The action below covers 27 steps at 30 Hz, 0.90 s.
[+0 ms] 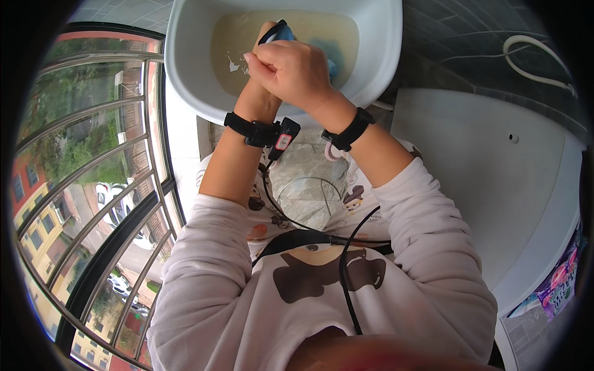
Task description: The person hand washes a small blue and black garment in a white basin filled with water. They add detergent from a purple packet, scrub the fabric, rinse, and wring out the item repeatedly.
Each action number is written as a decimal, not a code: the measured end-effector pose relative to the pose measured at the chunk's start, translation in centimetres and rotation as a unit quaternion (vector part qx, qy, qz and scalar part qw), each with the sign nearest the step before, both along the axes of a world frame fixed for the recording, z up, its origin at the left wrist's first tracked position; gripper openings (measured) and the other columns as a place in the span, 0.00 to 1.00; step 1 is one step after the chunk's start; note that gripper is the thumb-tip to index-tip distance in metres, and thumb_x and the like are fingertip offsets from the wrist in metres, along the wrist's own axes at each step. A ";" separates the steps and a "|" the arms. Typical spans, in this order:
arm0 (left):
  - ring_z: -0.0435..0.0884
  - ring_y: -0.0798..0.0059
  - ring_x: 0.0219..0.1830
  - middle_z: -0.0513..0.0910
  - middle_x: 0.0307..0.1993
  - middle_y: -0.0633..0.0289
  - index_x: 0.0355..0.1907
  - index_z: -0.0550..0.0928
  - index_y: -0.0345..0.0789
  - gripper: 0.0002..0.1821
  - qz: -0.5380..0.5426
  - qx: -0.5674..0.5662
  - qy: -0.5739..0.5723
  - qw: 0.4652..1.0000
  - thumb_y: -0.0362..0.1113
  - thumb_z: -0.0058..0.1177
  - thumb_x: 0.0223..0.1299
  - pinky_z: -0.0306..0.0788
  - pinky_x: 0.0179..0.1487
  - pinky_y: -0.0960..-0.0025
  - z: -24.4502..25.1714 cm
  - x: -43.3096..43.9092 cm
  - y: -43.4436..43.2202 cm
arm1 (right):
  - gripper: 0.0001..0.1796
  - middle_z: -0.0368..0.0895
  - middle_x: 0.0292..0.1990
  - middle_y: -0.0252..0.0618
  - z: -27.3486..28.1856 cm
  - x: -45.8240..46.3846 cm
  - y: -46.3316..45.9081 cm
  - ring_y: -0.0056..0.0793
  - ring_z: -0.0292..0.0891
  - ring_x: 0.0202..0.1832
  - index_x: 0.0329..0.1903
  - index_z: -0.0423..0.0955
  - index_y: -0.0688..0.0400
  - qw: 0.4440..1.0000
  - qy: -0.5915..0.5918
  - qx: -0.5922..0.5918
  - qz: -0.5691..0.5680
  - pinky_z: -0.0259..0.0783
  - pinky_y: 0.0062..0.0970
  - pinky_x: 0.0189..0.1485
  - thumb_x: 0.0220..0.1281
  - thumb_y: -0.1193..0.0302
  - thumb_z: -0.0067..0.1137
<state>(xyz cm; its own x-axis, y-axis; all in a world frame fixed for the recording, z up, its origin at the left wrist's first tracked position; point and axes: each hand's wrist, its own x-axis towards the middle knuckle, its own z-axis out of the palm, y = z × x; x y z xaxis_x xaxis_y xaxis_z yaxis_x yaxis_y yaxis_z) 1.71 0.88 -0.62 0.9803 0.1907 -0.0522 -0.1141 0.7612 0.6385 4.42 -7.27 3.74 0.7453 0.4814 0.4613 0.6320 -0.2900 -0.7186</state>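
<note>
My two hands are over a white plastic basin that holds cloudy, yellowish water. My right hand is curled into a fist and crosses in front of my left hand, hiding most of it. A blue item with a black edge, perhaps fabric, shows against the left hand, just above the right fist. More blue sticks out past the right fist's far side. The left fingers and their hold cannot be made out. Each wrist wears a black strap.
Metal window bars run along the left. A grey-white tub-like surface lies to the right, with a pale hose above it. A black cable hangs over my chest. A purple packet stands at lower right.
</note>
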 end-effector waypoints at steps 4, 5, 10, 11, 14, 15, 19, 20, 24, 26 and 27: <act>0.77 0.75 0.36 0.79 0.37 0.64 0.35 0.77 0.37 0.17 -0.014 -0.014 0.245 0.969 0.44 0.35 0.72 0.72 0.37 0.70 -1.4 -0.3 -1.5 | 0.21 0.67 0.14 0.41 -0.1 1.1 -0.5 0.38 0.61 0.16 0.19 0.66 0.62 0.973 0.121 0.012 -0.196 0.60 0.32 0.21 0.60 0.60 0.56; 0.78 0.74 0.37 0.80 0.37 0.65 0.38 0.76 0.38 0.17 -0.025 -0.043 0.198 0.979 0.46 0.35 0.72 0.73 0.39 0.70 -1.7 -0.4 -1.6 | 0.21 0.67 0.14 0.41 -0.1 1.0 -0.5 0.37 0.60 0.16 0.19 0.66 0.62 0.977 0.128 -0.010 -0.173 0.60 0.32 0.21 0.60 0.60 0.56; 0.80 0.71 0.38 0.81 0.36 0.64 0.42 0.77 0.38 0.20 -0.064 -0.029 0.041 0.997 0.52 0.36 0.71 0.75 0.44 0.68 -1.3 -0.3 -0.3 | 0.21 0.67 0.13 0.41 -0.3 0.2 -0.1 0.35 0.60 0.16 0.20 0.66 0.62 0.997 0.025 -0.003 -0.079 0.60 0.32 0.22 0.60 0.60 0.56; 0.80 0.71 0.38 0.81 0.36 0.64 0.41 0.78 0.38 0.19 -0.090 -0.144 0.150 0.974 0.51 0.38 0.70 0.75 0.44 0.67 -0.8 -0.2 0.2 | 0.21 0.67 0.13 0.41 -0.6 0.7 -0.3 0.35 0.59 0.16 0.20 0.66 0.62 0.992 0.060 -0.011 -0.110 0.60 0.32 0.22 0.60 0.60 0.56; 0.81 0.68 0.39 0.82 0.39 0.59 0.39 0.78 0.36 0.19 -0.058 -0.048 0.267 0.961 0.52 0.51 0.63 0.76 0.46 0.63 1.5 0.0 0.4 | 0.21 0.64 0.13 0.35 -1.8 4.0 -2.3 0.24 0.57 0.16 0.20 0.67 0.61 0.974 0.151 0.014 -0.167 0.58 0.28 0.23 0.63 0.60 0.57; 0.81 0.68 0.40 0.82 0.41 0.58 0.41 0.78 0.35 0.21 -0.075 -0.060 0.252 0.963 0.53 0.50 0.64 0.76 0.48 0.63 2.3 -0.2 0.7 | 0.22 0.63 0.13 0.32 -2.4 5.6 -3.5 0.21 0.57 0.17 0.20 0.67 0.61 0.966 0.185 0.045 -0.173 0.58 0.26 0.23 0.64 0.60 0.57; 0.82 0.69 0.45 0.82 0.44 0.59 0.48 0.78 0.34 0.29 -0.104 -0.029 0.224 0.969 0.61 0.47 0.65 0.76 0.52 0.62 3.8 -0.4 2.0 | 0.19 0.76 0.31 0.32 -4.0 7.2 -5.1 0.19 0.71 0.36 0.39 0.74 0.58 0.976 0.083 0.088 -0.179 0.69 0.21 0.38 0.59 0.54 0.65; 0.81 0.69 0.46 0.82 0.45 0.59 0.50 0.77 0.34 0.30 -0.114 -0.017 0.218 0.969 0.62 0.46 0.65 0.76 0.52 0.62 3.8 -0.5 2.2 | 0.22 0.77 0.36 0.33 -4.1 7.0 -4.9 0.20 0.72 0.40 0.44 0.74 0.57 0.981 0.121 0.110 -0.101 0.69 0.21 0.42 0.57 0.54 0.66; 0.81 0.70 0.48 0.81 0.47 0.59 0.53 0.75 0.34 0.32 -0.148 0.025 0.193 0.970 0.63 0.47 0.64 0.77 0.52 0.65 3.2 -0.8 3.5 | 0.30 0.79 0.48 0.38 -3.1 5.4 -4.2 0.25 0.74 0.51 0.56 0.73 0.57 0.965 0.239 0.058 0.087 0.70 0.22 0.51 0.54 0.56 0.69; 0.81 0.71 0.48 0.80 0.48 0.59 0.54 0.74 0.33 0.24 -0.163 0.019 0.193 0.967 0.48 0.56 0.64 0.76 0.53 0.67 3.0 -1.0 4.1 | 0.28 0.81 0.47 0.39 -2.7 5.6 -4.5 0.25 0.76 0.49 0.55 0.74 0.59 0.953 0.298 -0.020 0.045 0.71 0.23 0.52 0.55 0.59 0.69; 0.80 0.71 0.48 0.80 0.48 0.59 0.55 0.74 0.32 0.23 -0.178 0.047 0.160 0.970 0.42 0.58 0.62 0.76 0.54 0.67 2.9 -1.2 4.5 | 0.25 0.81 0.45 0.38 -2.6 6.4 -5.0 0.23 0.77 0.46 0.53 0.75 0.62 0.945 0.322 -0.026 0.050 0.71 0.23 0.49 0.58 0.60 0.66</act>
<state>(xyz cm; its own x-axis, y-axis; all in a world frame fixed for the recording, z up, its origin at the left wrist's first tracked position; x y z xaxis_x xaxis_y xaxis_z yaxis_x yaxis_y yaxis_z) 0.47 5.33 2.26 0.9212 -0.1382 -0.3637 0.3608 0.6530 0.6659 10.82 -12.32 1.15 0.8127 0.5741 -0.0992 0.0937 -0.2968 -0.9503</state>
